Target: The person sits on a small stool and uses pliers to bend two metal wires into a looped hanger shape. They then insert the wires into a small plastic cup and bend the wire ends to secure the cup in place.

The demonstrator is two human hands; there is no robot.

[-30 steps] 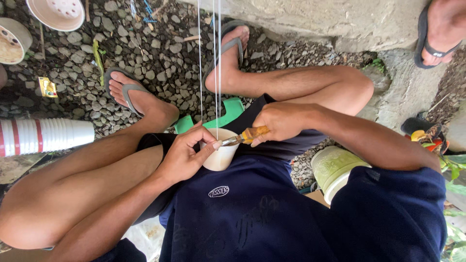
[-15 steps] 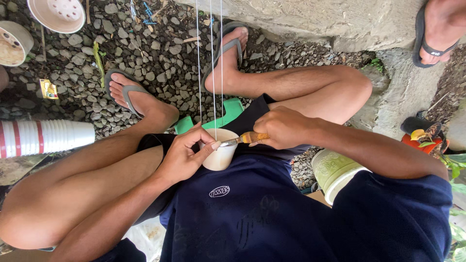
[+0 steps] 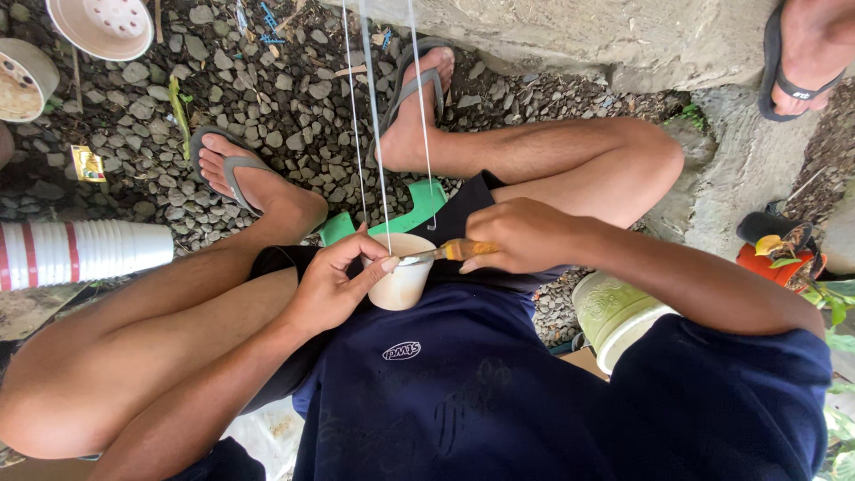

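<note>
Both hands cover much of the cup (image 3: pixel 403 283) and tool (image 3: pixel 445 252).

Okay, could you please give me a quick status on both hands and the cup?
Left hand grips small cream cup at the rim. Right hand holds orange-handled tool, tip at the rim. White strings rise from the cup.

The person wore a dark navy short-sleeved shirt (image 3: pixel 463 401) with a small white oval emblem (image 3: pixel 402 350) on the chest and a faint, tone-on-tone print lower down. Dark shorts (image 3: pixel 463 218) covered the upper thighs. Both forearms were bare — no watch, no bands. On each foot sat a grey flip-flop (image 3: pixel 233 167) with a matching strap.
</note>
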